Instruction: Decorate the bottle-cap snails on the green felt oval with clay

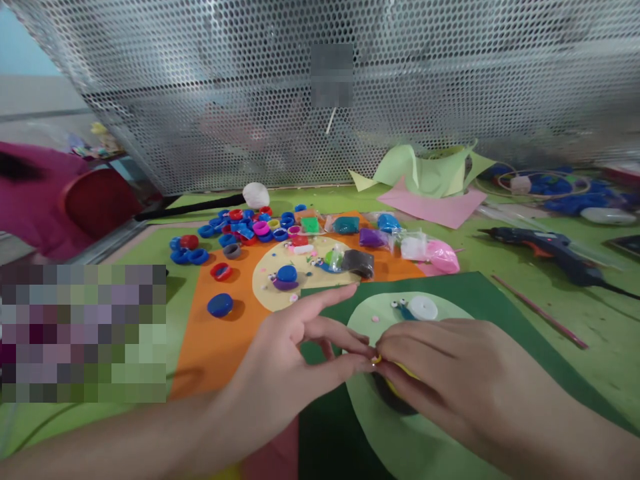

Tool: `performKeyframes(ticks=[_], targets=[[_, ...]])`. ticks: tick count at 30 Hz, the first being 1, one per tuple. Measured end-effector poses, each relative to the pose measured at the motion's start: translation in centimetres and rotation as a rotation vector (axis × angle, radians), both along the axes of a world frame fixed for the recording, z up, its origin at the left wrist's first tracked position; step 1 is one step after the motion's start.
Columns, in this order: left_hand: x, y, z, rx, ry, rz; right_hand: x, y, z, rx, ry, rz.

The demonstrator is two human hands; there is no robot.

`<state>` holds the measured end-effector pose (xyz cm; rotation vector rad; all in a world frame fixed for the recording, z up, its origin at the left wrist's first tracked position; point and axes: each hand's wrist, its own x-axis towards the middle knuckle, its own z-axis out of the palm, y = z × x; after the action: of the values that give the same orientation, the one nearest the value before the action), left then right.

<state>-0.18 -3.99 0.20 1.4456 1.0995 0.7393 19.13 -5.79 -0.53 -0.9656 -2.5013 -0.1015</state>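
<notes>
My left hand (pixel 300 347) pinches a small yellow piece (pixel 377 359) between thumb and fingertips, with the index finger stretched out above. My right hand (pixel 445 367) closes on the same piece from the other side. Under the right fingers lies a dark and yellow shape (pixel 395 393), mostly hidden. Both hands are over a light green paper shape (pixel 370 427) on a dark green sheet (pixel 320 427). Just beyond them is a snail figure with a white bottle cap (pixel 423 308) as its shell, a blue body and googly eyes.
Many bottle caps (pixel 245 227) are heaped at the back left. Clay packets (pixel 380 237) lie in the middle, near another snail figure (pixel 286 276) on an orange sheet (pixel 200 347). At right lies a glue gun (pixel 545 250). A perforated metal panel (pixel 240 100) rises behind.
</notes>
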Motion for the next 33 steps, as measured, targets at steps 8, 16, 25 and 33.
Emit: performKeyframes(ticks=[8,16,25,33], targets=[[0.04,-0.01,-0.05,0.077,0.038,-0.037,-0.08,-0.07,-0.10,-0.039,0.031,0.005],[0.08,-0.09,0.17,0.111,0.068,-0.045,-0.18,-0.14,-0.03,-0.022,0.056,0.011],[0.09,-0.09,-0.23,0.172,0.068,-0.052,-0.12,-0.16,-0.06,0.025,0.010,0.005],[-0.05,-0.02,-0.49,0.200,0.094,-0.067,-0.09,0.00,-0.24,0.001,0.016,0.016]])
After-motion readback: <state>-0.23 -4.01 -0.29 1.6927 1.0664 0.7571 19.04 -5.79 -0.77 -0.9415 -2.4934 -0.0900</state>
